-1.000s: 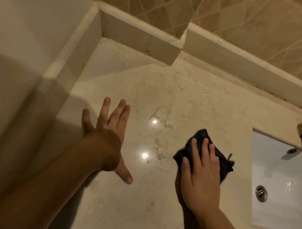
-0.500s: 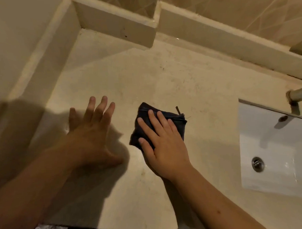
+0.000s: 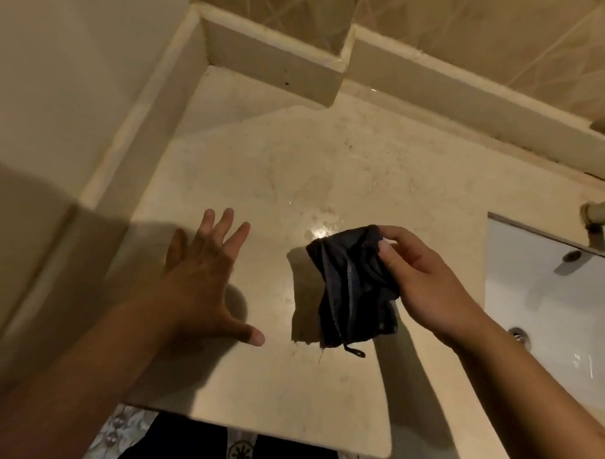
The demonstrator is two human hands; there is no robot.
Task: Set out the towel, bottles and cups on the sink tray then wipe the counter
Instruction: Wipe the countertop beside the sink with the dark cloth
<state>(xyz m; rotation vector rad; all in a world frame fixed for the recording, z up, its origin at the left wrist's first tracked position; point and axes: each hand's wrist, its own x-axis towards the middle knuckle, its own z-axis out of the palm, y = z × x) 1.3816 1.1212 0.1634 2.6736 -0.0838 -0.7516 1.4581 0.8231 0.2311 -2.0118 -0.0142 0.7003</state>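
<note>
Now, right hand (image 3: 429,285): we see it pinching the dark cloth (image 3: 353,293) by its top edge, thumb in front.
Cloth: hangs crumpled, lifted off the worktop (image 3: 278,180), near the sink (image 3: 548,306) side, its shadow on the stone.
Left hand (image 3: 203,277): fingers spread wide, holding nothing, over the worktop's left half.
Sink: white basin at the right edge, spout (image 3: 603,212) above it.
</note>
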